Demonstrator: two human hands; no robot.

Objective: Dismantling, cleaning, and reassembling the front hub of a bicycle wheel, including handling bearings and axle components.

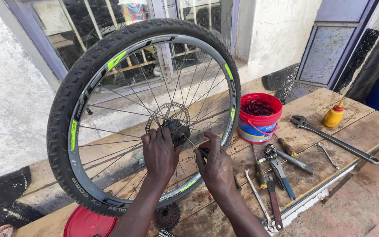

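Head view: left hand (pixel 159 153) grips the hub (pixel 177 130) of an upright bicycle wheel (pixel 88 66), fingers closed round it. Right hand (pixel 216 164) pinches a thin tool (pixel 194 147) at the axle, fingers shut. Red bucket (pixel 259 115) stands nearby on the table (pixel 365 127).

Your arms come into view bare from the forearms down: no sleeves, no gloves, no watch or rings that show. Your left hand (pixel 159 151) and right hand (pixel 216 164) are uncovered, with short nails on your fingers and knuckles plainly visible.
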